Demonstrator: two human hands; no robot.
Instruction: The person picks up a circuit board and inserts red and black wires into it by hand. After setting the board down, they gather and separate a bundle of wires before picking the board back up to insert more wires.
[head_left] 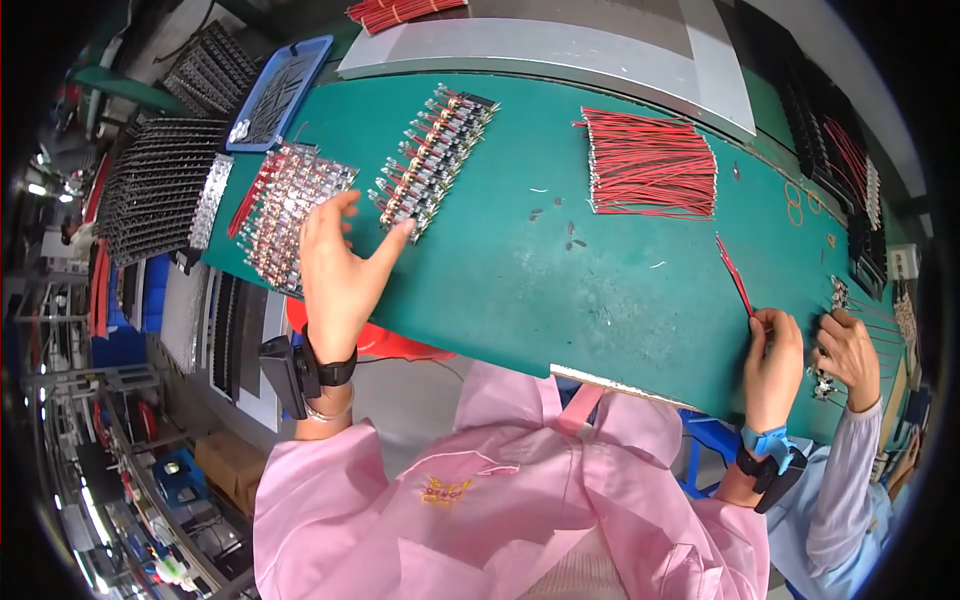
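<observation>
My left hand (343,268) is open, thumb and fingers apart, at the near end of a dark strip (432,160) set with rows of small metal parts and short red wires. I cannot tell whether its fingertips touch anything. Just left of and partly behind that hand lies a block of small shiny metal parts (288,215) with red wires along its side. Over at the right, my right hand (774,362) pinches a few thin red wires (733,272), which point up and away from the fingers. A flat bundle of red wires (655,165) lies beyond it on the green mat.
A blue tray (325,50) of dark pieces stands at the far left, beside stacked black racks (155,185). A grey metal panel (540,50) lines the back. Small dark scraps (570,230) dot the green mat (480,290). A co-worker's hand (848,355) handles parts at right.
</observation>
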